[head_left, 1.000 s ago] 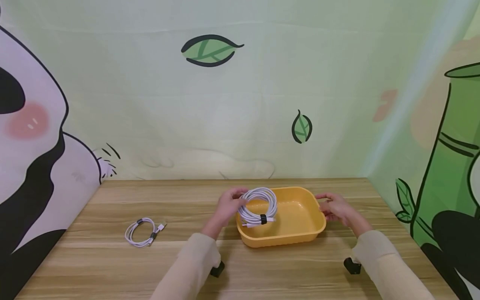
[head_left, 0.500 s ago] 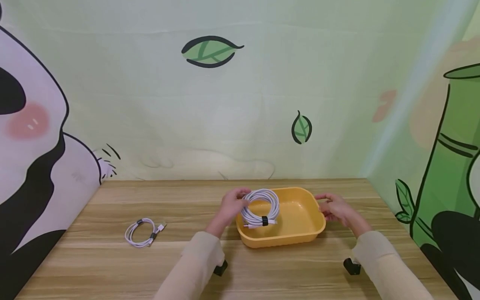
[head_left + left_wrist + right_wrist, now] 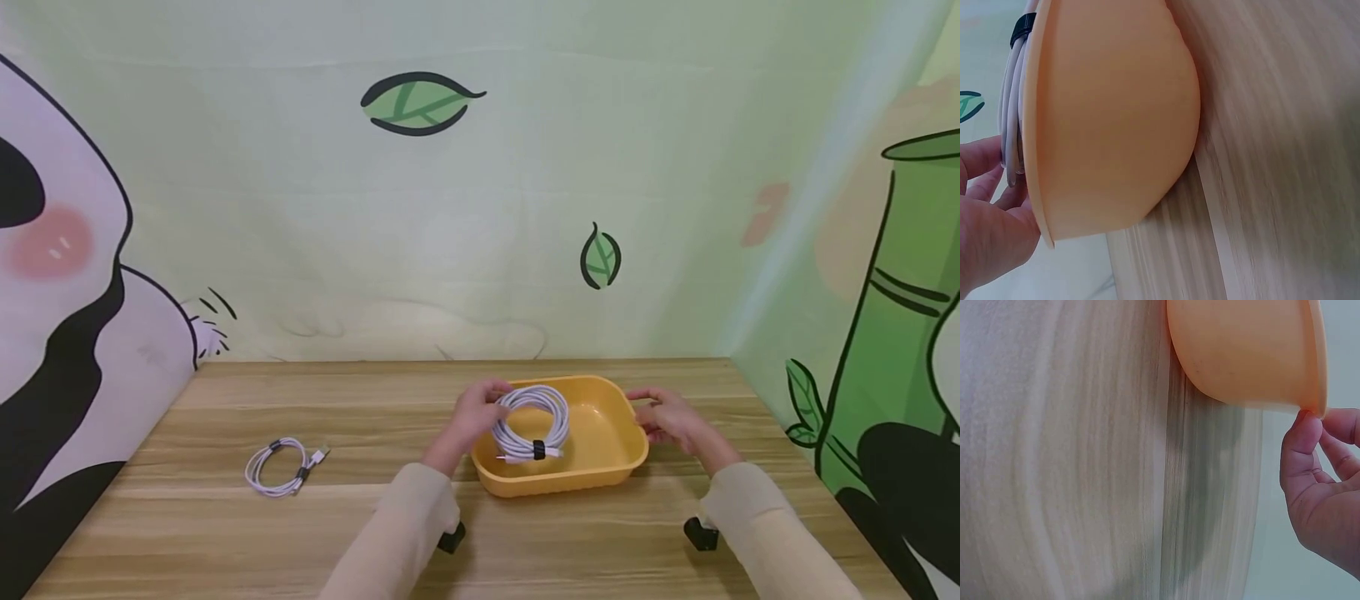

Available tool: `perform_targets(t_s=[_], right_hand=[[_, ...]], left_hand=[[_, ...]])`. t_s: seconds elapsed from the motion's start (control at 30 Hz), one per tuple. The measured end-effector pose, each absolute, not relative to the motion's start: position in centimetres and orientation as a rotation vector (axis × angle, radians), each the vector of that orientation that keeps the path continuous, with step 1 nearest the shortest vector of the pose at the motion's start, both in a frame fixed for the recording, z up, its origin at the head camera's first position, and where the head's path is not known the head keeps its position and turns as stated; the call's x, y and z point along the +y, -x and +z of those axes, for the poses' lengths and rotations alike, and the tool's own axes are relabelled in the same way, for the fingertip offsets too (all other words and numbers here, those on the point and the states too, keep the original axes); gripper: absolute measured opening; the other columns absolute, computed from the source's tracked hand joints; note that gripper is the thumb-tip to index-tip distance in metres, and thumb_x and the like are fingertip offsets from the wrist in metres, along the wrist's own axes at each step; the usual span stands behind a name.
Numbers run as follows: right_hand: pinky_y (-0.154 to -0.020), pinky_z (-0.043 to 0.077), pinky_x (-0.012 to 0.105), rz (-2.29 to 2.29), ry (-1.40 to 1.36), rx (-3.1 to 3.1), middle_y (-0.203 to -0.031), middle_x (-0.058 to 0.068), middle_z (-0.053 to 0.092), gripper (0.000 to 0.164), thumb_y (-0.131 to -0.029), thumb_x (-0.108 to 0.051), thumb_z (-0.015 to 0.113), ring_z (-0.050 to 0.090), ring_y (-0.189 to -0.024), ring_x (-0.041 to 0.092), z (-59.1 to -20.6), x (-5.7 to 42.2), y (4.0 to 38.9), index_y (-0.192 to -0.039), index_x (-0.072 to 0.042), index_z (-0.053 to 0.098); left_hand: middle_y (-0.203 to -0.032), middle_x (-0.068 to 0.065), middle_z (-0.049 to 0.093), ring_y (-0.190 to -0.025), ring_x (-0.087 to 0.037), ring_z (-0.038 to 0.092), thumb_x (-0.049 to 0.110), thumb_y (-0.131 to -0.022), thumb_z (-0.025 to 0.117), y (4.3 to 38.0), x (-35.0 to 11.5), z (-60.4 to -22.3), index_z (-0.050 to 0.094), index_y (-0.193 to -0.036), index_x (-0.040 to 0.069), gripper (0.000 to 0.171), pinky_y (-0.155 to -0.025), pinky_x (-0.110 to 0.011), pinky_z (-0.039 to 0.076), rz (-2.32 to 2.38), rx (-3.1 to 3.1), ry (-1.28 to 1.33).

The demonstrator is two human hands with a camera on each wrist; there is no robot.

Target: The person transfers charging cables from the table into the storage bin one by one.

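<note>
Wooden table (image 3: 360,533): left grip (image 3: 474,412) pinches coiled cable (image 3: 560,421) by left edge, above yellow tray (image 3: 603,446); right grip (image 3: 672,418) pinches tray's rim.

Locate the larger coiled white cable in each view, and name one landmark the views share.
Head: the cable is just right of centre, lower half.
Left wrist: the cable is at the upper left.
Right wrist: not in it.
Shared landmark: the rounded orange-yellow plastic tray, in all three.
</note>
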State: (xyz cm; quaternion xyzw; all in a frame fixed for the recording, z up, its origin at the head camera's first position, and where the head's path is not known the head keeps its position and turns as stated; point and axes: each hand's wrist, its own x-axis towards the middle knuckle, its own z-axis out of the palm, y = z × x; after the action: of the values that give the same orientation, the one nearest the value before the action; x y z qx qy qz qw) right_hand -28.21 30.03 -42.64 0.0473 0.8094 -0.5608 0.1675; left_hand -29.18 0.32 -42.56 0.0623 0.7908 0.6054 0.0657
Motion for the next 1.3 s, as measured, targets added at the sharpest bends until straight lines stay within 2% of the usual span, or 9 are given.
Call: perform_targets(t_s=[0.27, 0.53, 0.93, 1.3], right_hand=[[-0.054, 0.048, 0.024, -1.598, -0.119, 2.304, -0.075, 0.002, 0.056, 0.051, -0.082, -0.003, 0.045, 0.051, -0.056, 0.01, -42.7, 30.1, 28.2, -0.13, 0.003, 0.029], [-0.054, 0.047, 0.024, -1.595, -0.123, 2.3, -0.072, 0.001, 0.055, 0.051, -0.081, -0.003, 0.044, 0.05, -0.055, 0.01, -42.8, 30.0, 28.3, -0.13, 0.002, 0.03], [-0.053, 0.047, 0.023, -1.599, -0.14, 2.294, -0.073, 0.002, 0.055, 0.049, -0.083, -0.002, 0.044, 0.051, -0.056, 0.01, -42.6, 29.9, 28.2, -0.13, 0.002, 0.031], [-0.052, 0.046, 0.022, -1.598, -0.133, 2.298, -0.074, 0.002, 0.054, 0.05, -0.084, -0.002, 0.043, 0.05, -0.056, 0.01, -42.7, 30.1, 28.3, -0.131, 0.003, 0.029]], left_hand=[[-0.091, -0.016, 0.059, -0.071, -0.015, 0.051, -0.008, -0.076, 0.054, 29.2, 1.5, -42.9, 0.059, -0.102, -0.002, 0.027, -0.06, -0.021, 0.046, 1.8, 2.393, -0.217], [-0.089, -0.019, 0.06, -0.068, -0.013, 0.05, -0.01, -0.074, 0.055, 29.1, 2.3, -43.4, 0.058, -0.101, -0.005, 0.028, -0.058, -0.02, 0.045, 1.839, 2.374, -0.241], [-0.091, -0.014, 0.06, -0.07, -0.014, 0.052, -0.008, -0.074, 0.056, 29.4, 3.1, -44.9, 0.059, -0.102, -0.001, 0.028, -0.058, -0.02, 0.046, 1.817, 2.324, -0.152], [-0.092, -0.016, 0.06, -0.069, -0.014, 0.053, -0.007, -0.074, 0.057, 29.6, 3.6, -45.8, 0.059, -0.103, -0.002, 0.029, -0.058, -0.02, 0.047, 1.822, 2.263, -0.149]])
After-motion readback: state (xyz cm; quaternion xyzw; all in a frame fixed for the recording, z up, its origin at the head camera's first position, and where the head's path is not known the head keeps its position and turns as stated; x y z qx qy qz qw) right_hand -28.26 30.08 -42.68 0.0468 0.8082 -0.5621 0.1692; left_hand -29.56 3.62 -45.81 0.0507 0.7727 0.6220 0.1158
